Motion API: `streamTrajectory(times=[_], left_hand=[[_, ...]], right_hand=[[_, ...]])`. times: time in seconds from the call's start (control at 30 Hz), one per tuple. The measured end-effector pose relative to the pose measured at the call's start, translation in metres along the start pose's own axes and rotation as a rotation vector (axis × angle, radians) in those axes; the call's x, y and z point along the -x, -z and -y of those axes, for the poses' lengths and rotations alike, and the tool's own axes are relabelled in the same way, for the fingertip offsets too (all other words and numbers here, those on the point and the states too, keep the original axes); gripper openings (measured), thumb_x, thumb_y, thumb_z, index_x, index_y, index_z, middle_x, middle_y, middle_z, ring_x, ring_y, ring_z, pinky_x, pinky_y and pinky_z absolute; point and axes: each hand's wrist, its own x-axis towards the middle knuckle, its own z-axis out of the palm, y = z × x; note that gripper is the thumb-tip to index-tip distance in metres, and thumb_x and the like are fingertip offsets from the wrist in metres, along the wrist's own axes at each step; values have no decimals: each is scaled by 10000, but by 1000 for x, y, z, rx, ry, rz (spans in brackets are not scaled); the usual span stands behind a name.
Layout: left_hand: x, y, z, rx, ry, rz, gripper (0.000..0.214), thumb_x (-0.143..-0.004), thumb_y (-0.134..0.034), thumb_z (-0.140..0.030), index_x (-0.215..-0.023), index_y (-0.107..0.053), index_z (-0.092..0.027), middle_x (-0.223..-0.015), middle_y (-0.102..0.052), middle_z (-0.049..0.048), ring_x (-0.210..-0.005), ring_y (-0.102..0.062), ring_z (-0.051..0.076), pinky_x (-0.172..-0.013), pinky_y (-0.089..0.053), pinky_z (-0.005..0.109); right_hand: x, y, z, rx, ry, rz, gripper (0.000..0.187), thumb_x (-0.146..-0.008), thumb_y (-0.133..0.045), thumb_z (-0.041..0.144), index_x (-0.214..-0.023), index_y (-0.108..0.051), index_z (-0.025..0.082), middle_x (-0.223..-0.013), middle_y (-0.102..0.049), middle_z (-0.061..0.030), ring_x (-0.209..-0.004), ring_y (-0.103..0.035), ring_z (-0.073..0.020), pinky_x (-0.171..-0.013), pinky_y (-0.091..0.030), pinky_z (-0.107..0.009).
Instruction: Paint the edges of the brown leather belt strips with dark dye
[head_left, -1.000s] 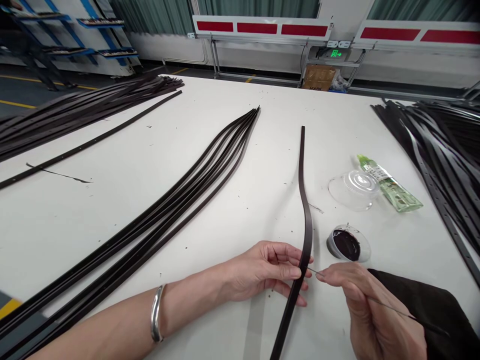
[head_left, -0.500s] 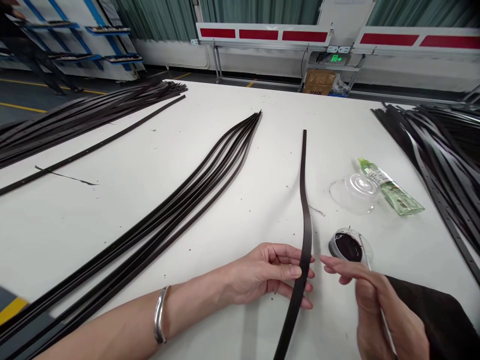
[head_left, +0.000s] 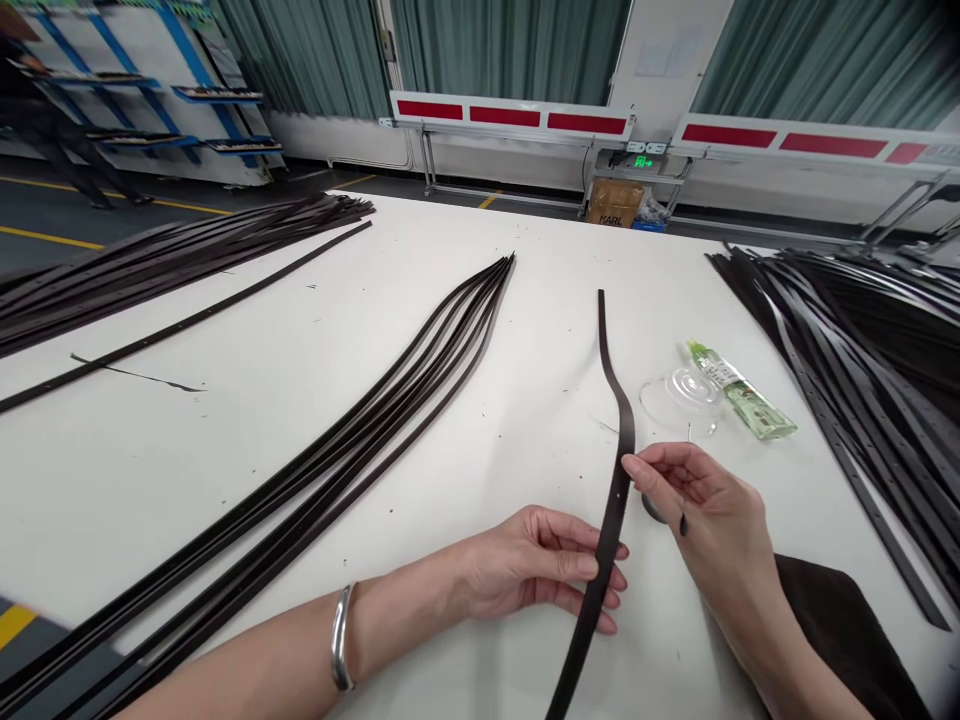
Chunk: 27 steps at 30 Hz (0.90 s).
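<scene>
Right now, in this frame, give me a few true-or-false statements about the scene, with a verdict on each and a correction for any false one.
1. The left hand holds a dark leather strap between thumb and fingers. True.
2. The silver bangle is on the right wrist. False: it is on the left wrist.
3. The green bottle stands upright. False: it lies on its side beside a clear plastic lid.
4. A bundle of dark straps lies on the white table left of the held strap. True.
</scene>
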Motion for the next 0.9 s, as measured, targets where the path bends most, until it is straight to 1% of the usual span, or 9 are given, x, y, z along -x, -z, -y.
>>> streamTrajectory(times=[0.13,0.23,0.3,0.4,0.5,0.6,0.73,0.8,0.9], left_hand=[[0,1,1,-10,-2,-15,274,-754,-783,-202,-1014,-736,-128,-900,-697,88,-813,-670,172,-816,-571,385],[-1,1,2,-4,-6,-40,244,-760,-780,-207,-989,-736,-134,-901,-688,86,-807,-664,167,-800,-579,382],[-2,0,2,5,-4,-74,240,-758,-786,-218,-977,-731,-137,-892,-678,76,-794,-657,159,-782,-585,374],[-3,-2,0,3,1,-148,248,-769,-785,-233,-992,-720,-147,-882,-666,56,-756,-637,130,-785,-585,360],[-3,-2,-1,-12,12,-191,236,-794,-766,-243,-1003,-710,-149,-882,-661,49,-740,-625,117,-798,-580,361],[-5,-2,-3,-12,21,-197,226,-791,-768,-248,-984,-707,-148,-864,-658,53,-765,-628,135,-786,-577,357],[-7,-3,-5,2,45,-203,221,-783,-775,-241,-975,-708,-153,-853,-658,54,-768,-627,141,-789,-574,363],[-7,-3,-5,7,52,-205,217,-787,-771,-235,-978,-707,-152,-862,-658,59,-782,-628,145,-790,-575,367],[-7,-2,-5,9,58,-202,219,-794,-765,-231,-988,-704,-149,-868,-655,63,-789,-629,145,-791,-577,366]], right_hand=[[-4,7,-3,45,30,13,315,-823,-688,470,-916,-670,170,-833,-677,-48,-723,-640,-152,-639,-542,-260],[1,25,-10,231,124,-1,401,-967,-437,504,-1173,-649,233,-1011,-680,-53,-817,-621,-144,-717,-528,-280],[4,45,-17,280,160,-25,478,-1006,-299,505,-1232,-639,256,-1033,-657,-54,-816,-591,-138,-724,-513,-288],[2,73,-30,143,71,-53,441,-972,-417,510,-1075,-715,202,-914,-645,-63,-732,-588,-141,-648,-514,-284],[-3,90,-42,3,-42,11,360,-890,-600,471,-1061,-703,171,-901,-679,-71,-724,-637,-163,-657,-553,-301],[-5,88,-47,165,-23,46,348,-935,-524,477,-1024,-705,193,-868,-692,-56,-767,-652,-168,-674,-551,-288],[-5,74,-48,499,256,27,328,-990,-440,393,-817,-658,218,-802,-654,-30,-824,-606,-164,-677,-495,-274],[-6,68,-51,565,391,39,308,-998,-433,329,-776,-613,215,-763,-626,-24,-820,-577,-165,-665,-471,-276],[-9,64,-55,616,488,52,269,-997,-437,262,-785,-593,207,-728,-600,-19,-802,-548,-162,-661,-453,-276]])
